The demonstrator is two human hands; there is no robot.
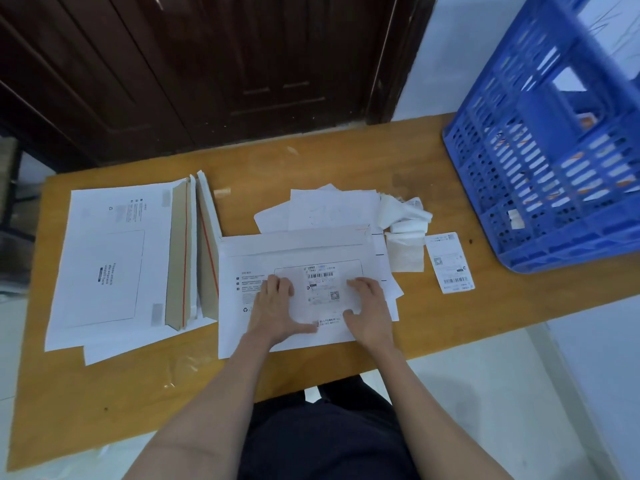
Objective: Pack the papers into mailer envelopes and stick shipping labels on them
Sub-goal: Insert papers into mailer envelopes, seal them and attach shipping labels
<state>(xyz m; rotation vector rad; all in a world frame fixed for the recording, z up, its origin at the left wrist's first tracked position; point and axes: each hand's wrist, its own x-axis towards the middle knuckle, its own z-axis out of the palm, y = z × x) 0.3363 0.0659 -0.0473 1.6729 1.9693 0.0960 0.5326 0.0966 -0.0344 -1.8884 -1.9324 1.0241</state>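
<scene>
Your left hand (277,303) and right hand (369,306) lying flat, fingers straight, pressing shipping label (322,285) onto white card mailer envelope (294,292) at frame centre. Envelope's long axis running left-right, flap toward top. Label upright, glossy rectangle.

Two hands (277,306), two shipping labels (322,284), one blue crate (554,161), one wooden table (311,157)

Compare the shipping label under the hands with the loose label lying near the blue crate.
The stuck shipping label lies flat on the white mailer envelope, pressed by the left hand and right hand; the loose shipping label lies untouched on the wooden table. Both are white with barcodes.
</scene>
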